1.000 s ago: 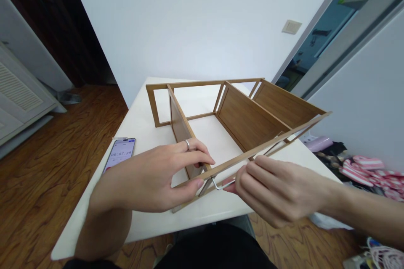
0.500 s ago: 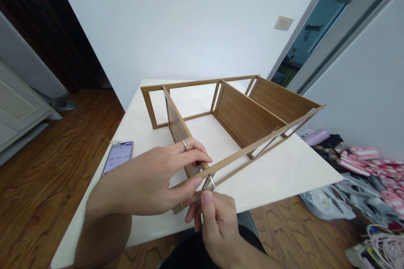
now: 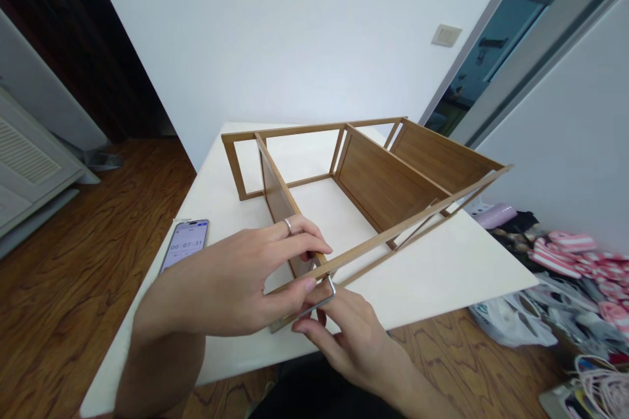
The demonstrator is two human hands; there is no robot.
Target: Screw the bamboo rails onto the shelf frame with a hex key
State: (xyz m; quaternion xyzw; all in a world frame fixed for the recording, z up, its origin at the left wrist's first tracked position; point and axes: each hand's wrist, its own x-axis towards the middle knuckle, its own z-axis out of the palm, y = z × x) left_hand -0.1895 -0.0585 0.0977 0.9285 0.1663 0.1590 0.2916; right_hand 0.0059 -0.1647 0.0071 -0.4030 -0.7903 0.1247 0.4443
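From the head view, we see our left hand (image 3: 248, 272) closed on the near corner of the wooden rack (image 3: 388, 173), which lies on the table (image 3: 442, 275). Our right hand (image 3: 356, 337), the nearer one, touches the bent metal key (image 3: 324, 302); we cannot tell how firmly it grips. The key's short end meets the front rail (image 3: 388, 234), its long arm pointing leftward, beneath our left thumb.
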